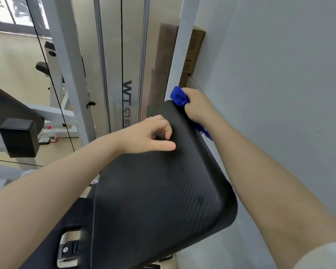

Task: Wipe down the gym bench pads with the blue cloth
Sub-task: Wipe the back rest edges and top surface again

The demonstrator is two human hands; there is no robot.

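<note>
Bench pad [153, 191] fills the lower middle of our view, black with a fine ribbed texture, tilted so its far end sits higher and runs up toward the wall [279, 94] on the right. Closest to us at the bottom left is the black frame piece [70, 247] under the pad, with a bolt and a slot cut into it.

Our left hand [149, 135] rests on the upper part of the pad, thumb stretched flat along the surface and the other fingers curled in loosely, holding nothing as far as we can see. A bit further up, our right hand [197, 105] is at the pad's top right corner, fist closed around the blue cloth [179, 96]. The cloth bunches out above the fist, right at the pad's edge, and a bit more blue trails out below the wrist between the pad and the wall.

Past the hands there's a white upright post [182, 45] just beside the cloth, then the weight stack shield [128, 74] with chrome guide rods and a black cable running down it. A cardboard box [194, 51] is wedged between the post and the wall. Off to the left, well apart from us, are another black pad [10, 111], white machine frames and a beige floor [14, 61]
</note>
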